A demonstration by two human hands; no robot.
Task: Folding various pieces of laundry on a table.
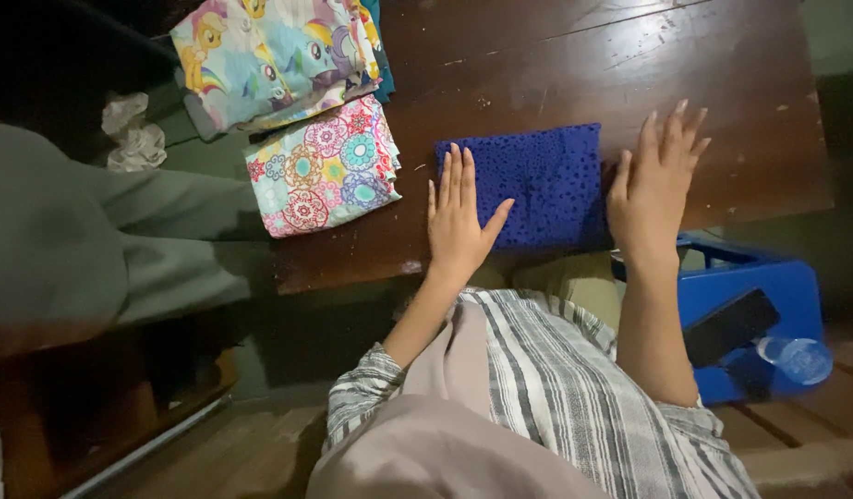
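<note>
Both hands lie flat with fingers spread, the left hand [459, 217] pressing the near-left corner of a folded dark blue dotted cloth [537, 180] and the right hand [653, 189] on its right edge, seemingly to smooth it against the dark wooden table [574, 65]. That makes one blue cloth. Left of it sit two more folded pieces: a floral patterned cloth [325, 166] and, beyond that, a pastel cartoon-pony cloth [269, 55].
</note>
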